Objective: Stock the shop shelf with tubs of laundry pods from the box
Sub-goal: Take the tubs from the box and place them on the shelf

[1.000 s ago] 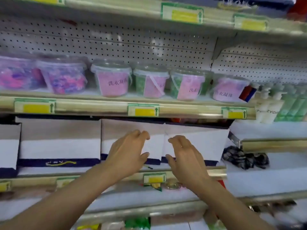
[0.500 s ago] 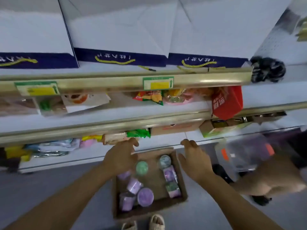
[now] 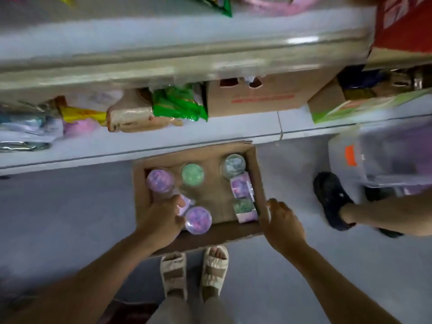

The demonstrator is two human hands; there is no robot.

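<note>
Left hand (image 3: 163, 216) reaches open-fingered among tubs (image 3: 198, 219) in the box (image 3: 259, 174); right hand (image 3: 284, 220) hovers open, empty.

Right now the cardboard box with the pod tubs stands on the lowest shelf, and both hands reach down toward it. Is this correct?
Not quite. The head view shows the cardboard box standing on the grey floor, in front of the lowest shelf, not on it. The rest holds: the left hand reaches in among the tubs, and the right hand is at the box's right wall.

Matt cardboard box (image 3: 233, 232) – clear plastic tubs (image 3: 198, 219)
</note>
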